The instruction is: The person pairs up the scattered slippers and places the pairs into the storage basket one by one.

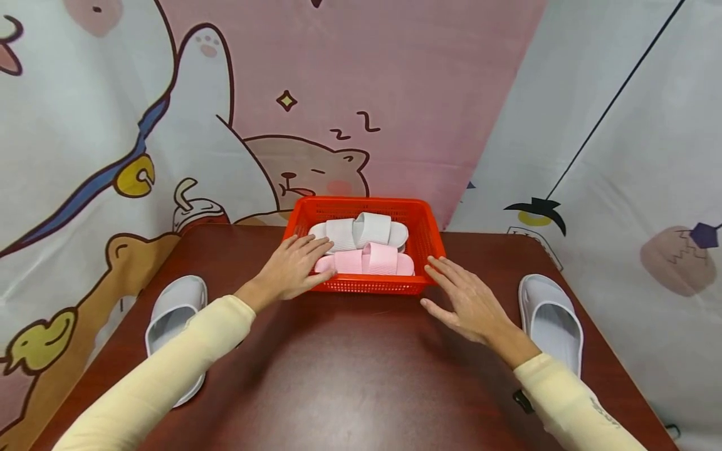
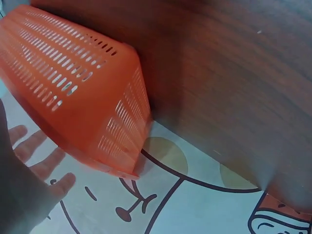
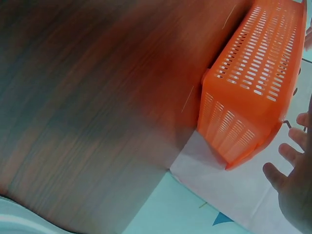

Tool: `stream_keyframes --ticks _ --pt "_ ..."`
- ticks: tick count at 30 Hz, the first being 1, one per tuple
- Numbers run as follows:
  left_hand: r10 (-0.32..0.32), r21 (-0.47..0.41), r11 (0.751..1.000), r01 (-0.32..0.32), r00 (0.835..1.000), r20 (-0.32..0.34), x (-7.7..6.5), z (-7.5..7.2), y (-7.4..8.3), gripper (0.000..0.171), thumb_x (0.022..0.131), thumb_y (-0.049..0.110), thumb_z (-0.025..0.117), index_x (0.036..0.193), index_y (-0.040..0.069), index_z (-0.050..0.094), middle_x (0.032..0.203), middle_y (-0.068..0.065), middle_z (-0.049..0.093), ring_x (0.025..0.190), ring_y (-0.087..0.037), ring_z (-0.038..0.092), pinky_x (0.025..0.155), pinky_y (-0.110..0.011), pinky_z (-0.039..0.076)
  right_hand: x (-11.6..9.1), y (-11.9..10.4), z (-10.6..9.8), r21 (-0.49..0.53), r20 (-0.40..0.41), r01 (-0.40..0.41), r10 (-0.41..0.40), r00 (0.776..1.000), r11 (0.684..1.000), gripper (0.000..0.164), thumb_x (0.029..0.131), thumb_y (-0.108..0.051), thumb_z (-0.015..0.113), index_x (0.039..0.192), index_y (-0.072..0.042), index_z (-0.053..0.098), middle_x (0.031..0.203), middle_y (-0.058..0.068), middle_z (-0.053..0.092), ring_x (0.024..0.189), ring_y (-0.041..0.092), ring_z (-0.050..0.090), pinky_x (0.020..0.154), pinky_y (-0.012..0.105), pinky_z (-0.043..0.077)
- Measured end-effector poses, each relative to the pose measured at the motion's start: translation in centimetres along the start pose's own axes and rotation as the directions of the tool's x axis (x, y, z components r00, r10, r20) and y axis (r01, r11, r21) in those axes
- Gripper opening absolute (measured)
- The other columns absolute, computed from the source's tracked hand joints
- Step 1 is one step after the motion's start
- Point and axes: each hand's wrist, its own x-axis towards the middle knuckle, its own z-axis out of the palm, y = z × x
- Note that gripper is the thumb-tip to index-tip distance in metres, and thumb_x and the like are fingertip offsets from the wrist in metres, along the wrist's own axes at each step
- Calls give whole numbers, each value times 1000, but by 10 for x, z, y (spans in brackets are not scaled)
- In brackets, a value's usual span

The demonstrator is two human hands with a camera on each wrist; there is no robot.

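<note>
A red-orange perforated plastic basket (image 1: 369,285) stands at the table's far edge. Inside it lie white slippers (image 1: 341,233) at the back and pink slippers (image 1: 383,258) in front. Over the basket's front left corner is my left hand (image 1: 293,266), fingers spread and holding nothing. Near the front right corner hovers my right hand (image 1: 465,297), its fingers also straight and apart. In the left wrist view the left fingers (image 2: 41,163) are beside the basket's rim; whether they touch it I cannot tell. The right wrist view has the right fingers (image 3: 290,153) a little off the basket (image 3: 243,112).
One grey slipper (image 1: 175,313) lies on the left of the brown table (image 1: 350,369), partly behind my left sleeve. Another grey slipper (image 1: 553,319) lies at the right edge, by my right forearm. A small dark object (image 1: 523,401) sits near the right sleeve. Printed cloth (image 1: 417,94) hangs behind.
</note>
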Motion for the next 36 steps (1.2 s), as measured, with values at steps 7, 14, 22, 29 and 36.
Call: stream_keyframes --ticks 7,14,22,29,36 --pt "47 -8 999 -48 995 -86 -18 -2 6 69 98 57 51 150 11 52 149 -10 52 137 -34 45 114 -55 29 -9 -1 -2 -4 12 30 -30 999 1000 73 93 -53 63 150 -9 51 158 7 41 146 30 33 109 57 35" --pt "90 1 996 -91 988 -122 -32 6 8 70 97 57 53 149 10 52 148 -12 53 136 -33 46 113 -52 31 -20 -1 -2 -16 39 60 -59 997 998 74 93 -54 63 150 -8 52 159 5 39 147 30 32 109 57 34" --pt "83 33 996 -79 985 -152 -51 9 4 73 93 58 56 149 11 53 150 -12 51 138 -35 43 112 -58 31 -31 -2 -1 -35 74 52 -50 996 998 77 92 -58 62 154 -14 47 162 3 34 149 28 27 110 58 32" --pt "48 -24 998 -55 973 -224 -70 12 -2 63 90 49 63 139 8 60 138 -14 55 129 -36 48 106 -56 36 -43 3 3 -29 18 75 -75 997 997 68 91 -53 66 146 -14 56 159 5 40 143 34 36 105 58 37" --pt "-26 -76 997 3 954 -298 -93 16 -19 54 88 38 66 132 8 62 131 -14 55 120 -36 52 99 -55 41 -47 10 3 -52 -13 67 -68 998 996 59 91 -47 68 140 -17 62 146 11 49 129 37 47 98 58 42"
